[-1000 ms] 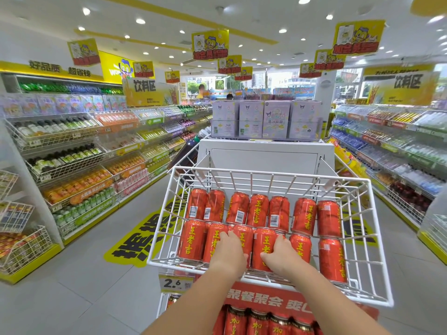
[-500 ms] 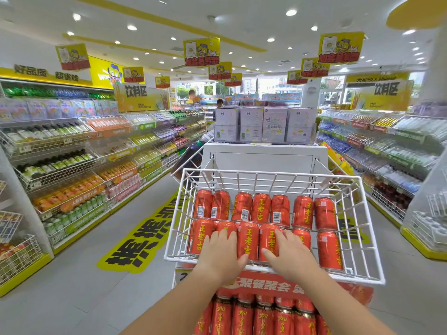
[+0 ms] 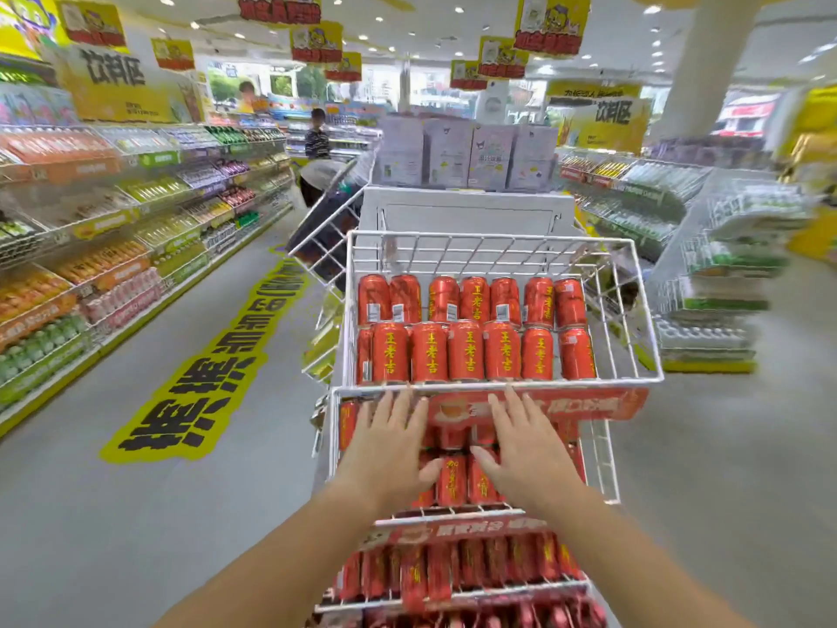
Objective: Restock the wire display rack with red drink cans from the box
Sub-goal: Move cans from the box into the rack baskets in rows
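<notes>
The wire display rack (image 3: 453,249) fills the middle of the view as a stack of white tiers, and everything the task needs lies straight ahead of the person, at 12 o'clock. Its top basket (image 3: 647,310) carries two rows of red cans (image 3: 466,351) running 9 to 3 o'clock. Each can stands upright with its long axis vertical, the rows packed shoulder to shoulder, with open wire floor behind them toward the back wall. Below the basket's front rim hangs a red banner strip (image 3: 566,403), and beneath that a second tier holds more cans (image 3: 453,480), also upright, though blur hides how full it is. The left hand (image 3: 389,441) and right hand (image 3: 521,441) are both spread flat with straight, fanned fingers and hold nothing. They sit side by side in front of the second tier, the left at 9 o'clock of the right, fingertips (image 3: 410,398) reaching almost to the top basket's rim. The top-row cans lie just beyond at 12 o'clock, and the second-tier cans show in the gap between the thumbs. The hands are level, so neither is nearer. The box is out of sight, so I judge the coming move depends on turning away to find it.
</notes>
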A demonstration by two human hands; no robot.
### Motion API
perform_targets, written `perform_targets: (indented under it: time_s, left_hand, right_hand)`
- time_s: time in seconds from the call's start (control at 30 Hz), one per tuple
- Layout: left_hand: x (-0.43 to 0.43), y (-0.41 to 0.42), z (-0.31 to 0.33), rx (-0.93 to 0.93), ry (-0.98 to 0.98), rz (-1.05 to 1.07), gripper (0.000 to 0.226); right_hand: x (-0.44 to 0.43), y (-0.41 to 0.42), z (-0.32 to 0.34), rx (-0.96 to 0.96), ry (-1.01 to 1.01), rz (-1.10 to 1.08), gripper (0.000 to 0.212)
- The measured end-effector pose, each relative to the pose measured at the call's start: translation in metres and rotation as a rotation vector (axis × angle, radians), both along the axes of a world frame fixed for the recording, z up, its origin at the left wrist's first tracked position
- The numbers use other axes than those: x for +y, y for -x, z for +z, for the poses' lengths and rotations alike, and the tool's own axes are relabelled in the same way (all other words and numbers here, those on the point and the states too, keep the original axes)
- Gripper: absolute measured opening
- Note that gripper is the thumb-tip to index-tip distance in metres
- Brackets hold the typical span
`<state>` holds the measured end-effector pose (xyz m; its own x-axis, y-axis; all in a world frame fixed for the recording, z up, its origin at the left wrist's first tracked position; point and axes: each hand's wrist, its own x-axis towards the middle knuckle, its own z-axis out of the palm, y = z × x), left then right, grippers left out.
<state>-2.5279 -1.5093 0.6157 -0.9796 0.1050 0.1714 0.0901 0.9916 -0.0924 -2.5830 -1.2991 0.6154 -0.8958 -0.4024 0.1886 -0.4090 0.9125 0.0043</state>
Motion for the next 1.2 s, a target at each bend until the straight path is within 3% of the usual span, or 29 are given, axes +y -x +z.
perform_targets:
  time_s: [0.23, 0.4, 0.9, 1.07, 1.2]
  left_hand:
    - [-0.018, -0.054, -0.065, -0.065, -0.070, -0.022, 0.090]
    - [-0.021, -0.084, -0.153, -0.137, -0.094, 0.017, 0.088]
    - [-0.009, -0.183, -0.535, -0.619, -0.086, 0.120, 0.085]
    - [0.009, -0.222, -0.658, -0.761, -0.107, 0.143, 0.087]
    - [0.017, -0.241, -0.740, -0.879, -0.100, 0.132, 0.084]
  right_hand:
    - [-0.019, -0.055, -0.075, -0.086, -0.057, -0.020, 0.086]
    - [-0.023, -0.080, -0.158, -0.179, -0.142, 0.042, 0.079]
    - [0.004, -0.173, -0.536, -0.742, -0.261, 0.115, 0.078]
    - [0.019, -0.208, -0.668, -0.846, -0.285, 0.128, 0.095]
    - [0.031, -0.228, -0.752, -0.964, -0.226, 0.029, 0.077]
